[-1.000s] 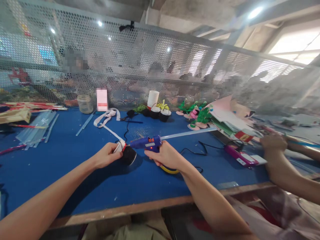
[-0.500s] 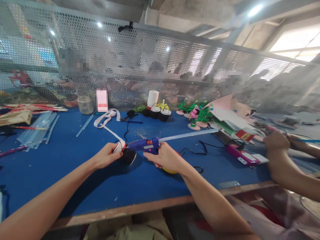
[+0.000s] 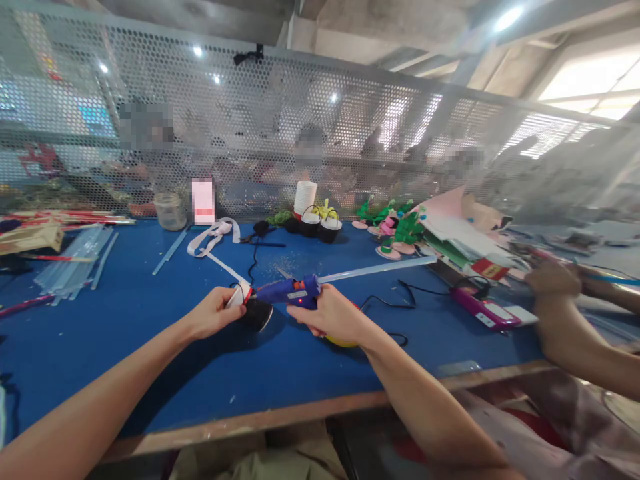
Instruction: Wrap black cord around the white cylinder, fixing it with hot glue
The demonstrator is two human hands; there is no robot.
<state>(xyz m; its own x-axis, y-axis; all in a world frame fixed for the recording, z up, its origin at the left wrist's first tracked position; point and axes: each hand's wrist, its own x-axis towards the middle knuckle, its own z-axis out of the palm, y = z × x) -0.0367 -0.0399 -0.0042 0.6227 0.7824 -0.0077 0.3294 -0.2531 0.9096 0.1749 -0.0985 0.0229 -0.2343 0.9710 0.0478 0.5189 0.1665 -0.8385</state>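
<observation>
My left hand (image 3: 217,312) is closed on a small black cup (image 3: 257,316), which lies tilted with its rim to the right. White ribbon (image 3: 225,266) runs from the cup's edge under my fingers back to a loose coil on the table. My right hand (image 3: 334,313) grips a blue glue gun (image 3: 285,292), its red light lit. The gun's nozzle points left and meets the cup near the ribbon; whether it touches is too small to tell. A long clear glue stick (image 3: 377,269) sticks out of the gun's back.
On the blue table (image 3: 280,380) lie glue sticks (image 3: 75,263) at left and a glass jar (image 3: 170,211). Several black cups (image 3: 330,230) stand behind, beside green felt plants (image 3: 407,230). A purple power strip (image 3: 483,310) sits at right, near a co-worker's arm (image 3: 565,320).
Both hands, the cup and the glue gun hold almost the same position. Only a slight shift of the camera shows.
</observation>
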